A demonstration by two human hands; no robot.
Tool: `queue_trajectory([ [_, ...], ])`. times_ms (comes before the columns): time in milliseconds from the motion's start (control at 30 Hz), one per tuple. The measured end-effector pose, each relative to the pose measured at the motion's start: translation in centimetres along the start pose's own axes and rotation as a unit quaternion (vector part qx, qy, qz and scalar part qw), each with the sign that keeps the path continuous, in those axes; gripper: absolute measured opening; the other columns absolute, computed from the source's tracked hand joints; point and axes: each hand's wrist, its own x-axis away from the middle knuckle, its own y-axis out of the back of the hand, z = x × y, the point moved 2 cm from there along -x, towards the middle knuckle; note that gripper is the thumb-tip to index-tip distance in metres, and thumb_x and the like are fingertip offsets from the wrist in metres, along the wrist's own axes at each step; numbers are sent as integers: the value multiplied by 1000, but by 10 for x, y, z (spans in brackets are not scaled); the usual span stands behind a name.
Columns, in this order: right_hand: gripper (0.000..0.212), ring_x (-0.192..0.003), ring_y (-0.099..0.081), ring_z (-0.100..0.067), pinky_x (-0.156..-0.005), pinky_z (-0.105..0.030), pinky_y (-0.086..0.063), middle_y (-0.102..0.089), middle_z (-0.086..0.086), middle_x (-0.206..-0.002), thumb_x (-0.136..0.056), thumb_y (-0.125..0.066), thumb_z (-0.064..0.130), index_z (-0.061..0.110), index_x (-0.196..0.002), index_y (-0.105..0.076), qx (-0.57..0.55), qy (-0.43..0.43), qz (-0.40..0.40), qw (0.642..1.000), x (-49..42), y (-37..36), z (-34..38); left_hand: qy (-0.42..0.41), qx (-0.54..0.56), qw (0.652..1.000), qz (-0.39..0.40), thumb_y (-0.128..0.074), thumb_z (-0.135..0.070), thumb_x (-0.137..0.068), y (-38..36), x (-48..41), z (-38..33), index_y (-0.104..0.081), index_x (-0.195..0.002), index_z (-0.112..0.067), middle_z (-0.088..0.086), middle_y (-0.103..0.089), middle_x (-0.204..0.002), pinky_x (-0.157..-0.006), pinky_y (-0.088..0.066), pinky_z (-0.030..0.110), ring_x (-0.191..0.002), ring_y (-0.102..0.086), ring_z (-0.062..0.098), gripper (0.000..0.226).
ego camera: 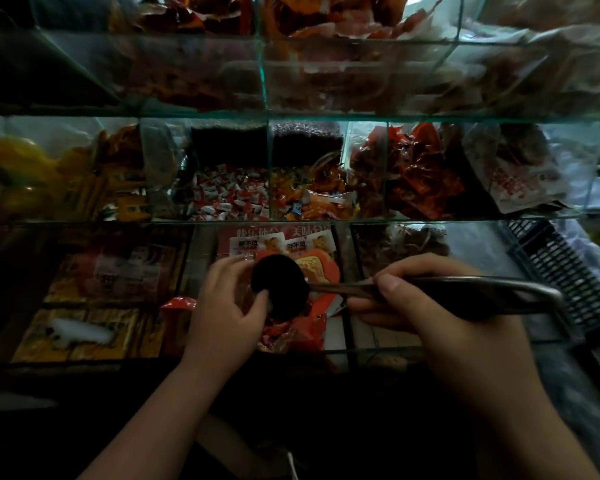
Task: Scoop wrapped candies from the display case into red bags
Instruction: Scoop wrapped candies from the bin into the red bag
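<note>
My right hand grips the long dark handle of a metal scoop, whose round bowl is tipped over the mouth of a red bag. My left hand holds the bag's rim open at the scoop's left side, thumb touching the bowl. Red wrapped candies show inside the bag below the scoop. Behind, in the middle glass tier, a compartment holds red-and-white wrapped candies, with orange and mixed wrapped candies in the one to its right.
The glass display case rises in tiers with thin glass dividers. Packaged snacks fill the low left compartments, red packets the right. A black plastic basket sits at the right edge.
</note>
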Motion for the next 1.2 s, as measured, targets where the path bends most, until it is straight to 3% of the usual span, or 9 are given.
queue_trajectory([
  [100, 22, -84, -78, -14, -76, -39, -66, -79, 5, -87, -77, -67, 51, 33, -88, -76, 118, 49, 42, 991, 4, -9, -4, 49, -74, 996, 4, -76, -23, -88, 2, 9, 14, -66, -123, -19, -2, -48, -139, -109, -39, 33, -135, -43, 18, 36],
  [233, 7, -83, -69, 4, -70, -10, -51, -74, 18, -86, -91, -72, 32, 37, -86, -73, 251, 55, 53, 965, -33, -42, -44, 58, -148, 986, 57, -75, -30, -87, -4, 11, 24, -67, -130, -19, 3, -50, -144, -115, -37, 44, -136, -39, 24, 45],
  [367, 11, -102, -66, -11, -93, -30, -55, -70, 6, -107, -94, -73, 26, 24, -105, -74, 343, 77, 73, 933, -59, -65, -93, 90, -169, 975, 116, -68, -33, -90, -12, 10, 32, -46, -152, -16, 1, -44, -155, -122, -27, 44, -145, -33, 23, 68],
  [467, 14, -101, -65, -19, -90, -37, -55, -67, 0, -107, -94, -70, 29, 22, -106, -73, 410, 59, 77, 907, -68, -71, -117, 85, -138, 978, 131, -63, -26, -93, -16, 12, 34, -33, -159, -17, -1, -35, -162, -125, -22, 45, -151, -25, 19, 73],
  [600, 5, -82, -68, -9, -75, -27, -55, -74, 6, -85, -91, -73, 21, 19, -88, -77, 350, 73, -2, 934, -71, -73, -123, 67, -89, 984, 138, -58, -14, -94, -21, 16, 29, -24, -162, -19, -4, -24, -167, -127, -11, 33, -154, -14, 12, 76],
  [700, 15, -70, -68, -3, -63, -21, -52, -74, 9, -73, -90, -70, 25, 23, -77, -76, 256, -4, -62, 965, -76, -70, -121, 59, -61, 985, 150, -58, -9, -93, -24, 20, 28, -21, -163, -21, -7, -22, -167, -127, -18, 38, -155, -13, 9, 80],
  [833, 17, -68, -68, 2, -55, -13, -48, -74, 12, -73, -91, -70, 29, 28, -77, -78, 209, -57, -64, 974, -81, -69, -123, 65, -55, 986, 146, -58, -10, -94, -22, 19, 31, -18, -164, -23, -11, -22, -167, -127, -19, 40, -154, -13, 8, 81],
  [1033, 16, -70, -73, -14, -70, -40, -62, -75, 3, -70, -89, -73, 26, 25, -75, -78, 165, -89, -71, 980, -75, -73, -116, 58, -55, 987, 139, -60, -11, -92, -22, 20, 29, -19, -163, -26, -9, -26, -164, -127, -18, 38, -153, -16, 10, 83],
  [1200, 10, -68, -73, -10, -68, -36, -62, -76, 8, -69, -86, -71, 34, 36, -78, -78, 183, -106, -48, 976, -74, -62, -106, 61, -55, 989, 127, -62, -12, -91, -21, 22, 28, -20, -162, -26, -9, -28, -163, -125, -15, 31, -151, -17, 9, 84],
])
